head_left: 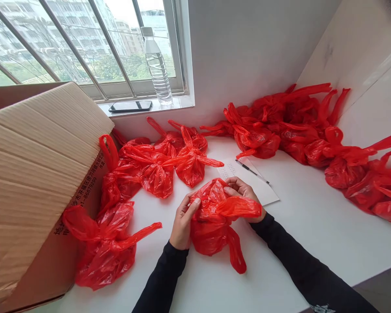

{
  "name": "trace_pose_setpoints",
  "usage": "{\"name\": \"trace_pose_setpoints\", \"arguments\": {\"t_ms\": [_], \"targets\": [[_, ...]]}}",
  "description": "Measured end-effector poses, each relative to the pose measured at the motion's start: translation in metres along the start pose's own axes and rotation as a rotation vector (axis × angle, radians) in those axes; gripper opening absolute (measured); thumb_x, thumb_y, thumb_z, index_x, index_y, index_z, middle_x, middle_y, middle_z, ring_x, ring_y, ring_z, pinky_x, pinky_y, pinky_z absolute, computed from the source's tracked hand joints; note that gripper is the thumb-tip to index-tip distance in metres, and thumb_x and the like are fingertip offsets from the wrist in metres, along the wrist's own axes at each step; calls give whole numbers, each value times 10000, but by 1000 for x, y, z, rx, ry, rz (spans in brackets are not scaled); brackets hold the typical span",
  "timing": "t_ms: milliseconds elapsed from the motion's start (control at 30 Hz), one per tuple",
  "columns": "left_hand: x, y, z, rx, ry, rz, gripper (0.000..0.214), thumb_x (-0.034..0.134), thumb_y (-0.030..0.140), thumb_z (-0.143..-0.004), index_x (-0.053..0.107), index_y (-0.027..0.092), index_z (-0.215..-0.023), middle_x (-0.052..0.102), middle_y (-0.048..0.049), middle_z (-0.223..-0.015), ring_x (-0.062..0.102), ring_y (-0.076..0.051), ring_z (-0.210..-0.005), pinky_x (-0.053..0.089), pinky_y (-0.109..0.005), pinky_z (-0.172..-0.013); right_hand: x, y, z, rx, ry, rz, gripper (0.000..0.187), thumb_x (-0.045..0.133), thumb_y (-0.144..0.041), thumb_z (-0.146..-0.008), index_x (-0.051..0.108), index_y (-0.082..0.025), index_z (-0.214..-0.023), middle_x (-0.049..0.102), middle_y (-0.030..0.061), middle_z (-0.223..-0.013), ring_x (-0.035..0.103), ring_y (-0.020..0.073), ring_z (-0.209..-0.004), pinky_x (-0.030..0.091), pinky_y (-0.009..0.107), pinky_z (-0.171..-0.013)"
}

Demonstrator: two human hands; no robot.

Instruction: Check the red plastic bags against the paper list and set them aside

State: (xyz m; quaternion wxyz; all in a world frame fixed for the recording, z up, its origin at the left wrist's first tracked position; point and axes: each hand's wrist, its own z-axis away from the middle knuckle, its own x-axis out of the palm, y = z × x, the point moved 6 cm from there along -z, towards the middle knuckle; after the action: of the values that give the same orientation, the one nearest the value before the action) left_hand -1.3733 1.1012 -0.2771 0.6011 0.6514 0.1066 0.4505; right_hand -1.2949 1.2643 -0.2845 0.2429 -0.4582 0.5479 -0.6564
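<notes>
Head view showed a knotted red bag point(210, 224) held just above or on the tabletop point(208, 284); which of the two could not be told. Its left edge was gripped by the left hand point(183, 219), the thumb laid on the front and the fingertips mostly hidden behind the plastic. Its upper right was pinched in the grip of the right hand point(243, 190), whose lower palm was covered by a loose handle. The bag's contents could not be made out.

Beyond it, a paper sheet point(265, 192) was partly covered by the right hand; its small writing was illegible, and a pen point(250, 169) was laid across it. More bags were clustered on the left point(158, 174) and heaped along the wall point(257, 139), the latter cut off at the right edge. A cardboard box point(42, 174) was cropped at the left, its interior hidden and its printing partly concealed by bags.
</notes>
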Motion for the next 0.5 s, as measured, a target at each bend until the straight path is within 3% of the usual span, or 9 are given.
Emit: {"name": "trace_pose_setpoints", "arguments": {"t_ms": [100, 233, 367, 500], "targets": [[-2, -2, 0, -18, 5, 12, 289, 727, 324, -840, 653, 221, -1100, 753, -44, -1016, 707, -230, -939, 533, -312, -822, 3, -8, 4, -57, -15, 73, 263, 708, -418, -886, 650, -244, -1074, 694, 9, -955, 641, 156, -833, 514, 268, -771], [-2, -5, 1, -43, -31, -1, 294, 753, 299, -815, 660, 228, -1086, 758, -35, -996, 706, -201, -894, 522, -301, -834, 6, -14, 6, -87, -65, 197, 444, 688, -449, -904, 607, -255, -1295, 665, 59, -1216, 620, 213, -1115, 498, 334, -963], [-1, -5, 1, -48, -75, -54, 348, 762, 291, -808, 653, 241, -1134, 757, -40, -1031, 711, -218, -924, 512, -314, -860, 11, -11, 6, -33, -164, 151, 309, 702, -436, -901, 710, -209, -1111, 725, 58, -1099, 668, 206, -1002, 519, 317, -911], [0, -3, 0, -39, -93, -68, 327, 712, 351, -857, 662, 216, -1151, 743, -67, -1103, 688, -243, -1022, 493, -318, -903, 7, -12, 6, -62, -82, 36, 199, 753, -380, -873, 728, -232, -1004, 739, 10, -949, 668, 158, -835, 525, 260, -778]]}}
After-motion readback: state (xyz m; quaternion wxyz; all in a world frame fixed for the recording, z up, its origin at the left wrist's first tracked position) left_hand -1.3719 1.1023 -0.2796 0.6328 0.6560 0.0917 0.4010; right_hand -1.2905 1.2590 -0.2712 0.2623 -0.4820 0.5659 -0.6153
